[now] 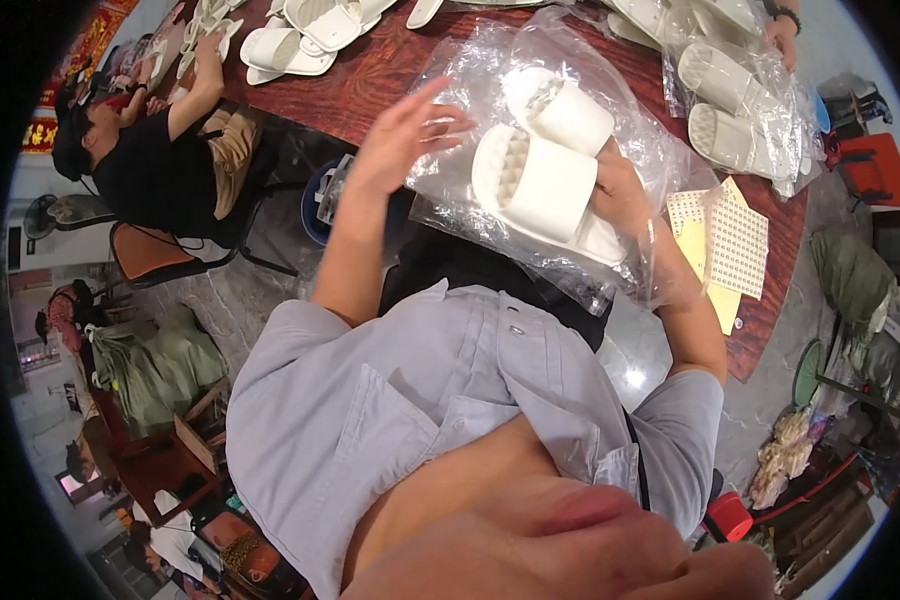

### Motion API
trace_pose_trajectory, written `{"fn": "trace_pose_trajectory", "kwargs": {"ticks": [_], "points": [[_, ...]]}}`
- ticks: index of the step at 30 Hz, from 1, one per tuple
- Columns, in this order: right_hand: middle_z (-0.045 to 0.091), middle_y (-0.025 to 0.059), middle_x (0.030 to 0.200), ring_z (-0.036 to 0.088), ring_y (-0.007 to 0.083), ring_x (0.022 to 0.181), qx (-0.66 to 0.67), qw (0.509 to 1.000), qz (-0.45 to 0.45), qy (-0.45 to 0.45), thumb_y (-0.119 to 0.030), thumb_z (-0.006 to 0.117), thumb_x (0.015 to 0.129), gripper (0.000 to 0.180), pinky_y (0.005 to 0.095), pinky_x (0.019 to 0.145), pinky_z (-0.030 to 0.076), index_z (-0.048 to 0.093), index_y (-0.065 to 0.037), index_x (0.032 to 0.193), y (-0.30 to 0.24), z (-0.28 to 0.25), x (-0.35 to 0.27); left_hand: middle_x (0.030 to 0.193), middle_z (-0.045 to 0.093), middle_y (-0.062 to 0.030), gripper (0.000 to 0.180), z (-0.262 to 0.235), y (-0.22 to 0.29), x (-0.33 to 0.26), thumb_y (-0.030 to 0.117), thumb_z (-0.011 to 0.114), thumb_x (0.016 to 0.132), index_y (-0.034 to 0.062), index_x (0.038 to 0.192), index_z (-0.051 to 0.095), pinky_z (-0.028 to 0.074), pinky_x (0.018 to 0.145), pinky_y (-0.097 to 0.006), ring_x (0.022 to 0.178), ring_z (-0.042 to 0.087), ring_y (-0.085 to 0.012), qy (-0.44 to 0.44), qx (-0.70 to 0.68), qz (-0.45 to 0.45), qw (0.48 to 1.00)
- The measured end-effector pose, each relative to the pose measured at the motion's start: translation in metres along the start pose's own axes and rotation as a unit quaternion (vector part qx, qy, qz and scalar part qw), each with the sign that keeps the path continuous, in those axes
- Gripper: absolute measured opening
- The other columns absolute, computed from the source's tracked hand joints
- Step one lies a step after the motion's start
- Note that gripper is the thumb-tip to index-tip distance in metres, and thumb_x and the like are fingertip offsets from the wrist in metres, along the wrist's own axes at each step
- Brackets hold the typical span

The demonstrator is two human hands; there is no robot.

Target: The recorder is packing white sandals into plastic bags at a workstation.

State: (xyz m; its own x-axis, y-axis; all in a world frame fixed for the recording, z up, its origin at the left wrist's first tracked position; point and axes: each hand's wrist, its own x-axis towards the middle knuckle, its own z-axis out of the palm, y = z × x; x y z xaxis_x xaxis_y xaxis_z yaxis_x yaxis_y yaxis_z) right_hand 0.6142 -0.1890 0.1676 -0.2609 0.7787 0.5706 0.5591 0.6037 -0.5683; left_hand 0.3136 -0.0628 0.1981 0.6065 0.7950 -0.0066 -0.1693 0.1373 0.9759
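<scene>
A pair of white slide slippers [547,187] with quilted footbeds lies in and against a large clear plastic bag [450,190] at the table's near edge. My right hand [622,192] grips the slippers from their right side, its fingers partly hidden behind the straps, and bag film lies around the wrist. Left of the slippers, my left hand [410,138] is raised by the bag's left part with its fingers spread. Nothing shows in that hand, and I cannot tell whether its fingertips touch the film.
Loose white slippers [288,52] lie along the far side of the wooden table [360,105]. Bagged slippers [735,110] sit at the right, beside sticker sheets [735,240]. A co-worker [155,160] sits at left; another person's hand [782,35] reaches in at far right. A blue bin [315,205] stands below.
</scene>
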Motion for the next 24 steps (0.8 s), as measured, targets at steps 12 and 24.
{"fn": "trace_pose_trajectory", "kwargs": {"ticks": [12, 24], "points": [[0.062, 0.0127, 0.083, 0.058, 0.0312, 0.094, -0.138, 0.979, 0.012, -0.15, -0.014, 0.067, 0.077, 0.008, 0.0419, 0.089, 0.041, 0.069, -0.006, 0.078, 0.0, 0.032, -0.003, 0.094, 0.069, -0.0182, 0.046, 0.038, 0.003, 0.073, 0.026, 0.055, 0.101, 0.0209, 0.146, 0.047, 0.051, 0.079, -0.035, 0.084, 0.067, -0.0206, -0.015, 0.481, 0.052, 0.875], [0.059, 0.0172, 0.094, 0.055, 0.0378, 0.099, -0.291, 0.934, 0.185, -0.094, -0.006, 0.06, 0.083, 0.017, 0.0505, 0.096, 0.04, 0.061, -0.003, 0.099, 0.002, -0.009, -0.066, 0.09, 0.069, -0.02, 0.034, -0.022, 0.003, 0.093, 0.006, 0.059, 0.089, 0.0113, 0.122, 0.067, 0.052, 0.072, -0.045, 0.083, 0.067, -0.0381, 0.147, 0.571, 0.237, 0.772]]}}
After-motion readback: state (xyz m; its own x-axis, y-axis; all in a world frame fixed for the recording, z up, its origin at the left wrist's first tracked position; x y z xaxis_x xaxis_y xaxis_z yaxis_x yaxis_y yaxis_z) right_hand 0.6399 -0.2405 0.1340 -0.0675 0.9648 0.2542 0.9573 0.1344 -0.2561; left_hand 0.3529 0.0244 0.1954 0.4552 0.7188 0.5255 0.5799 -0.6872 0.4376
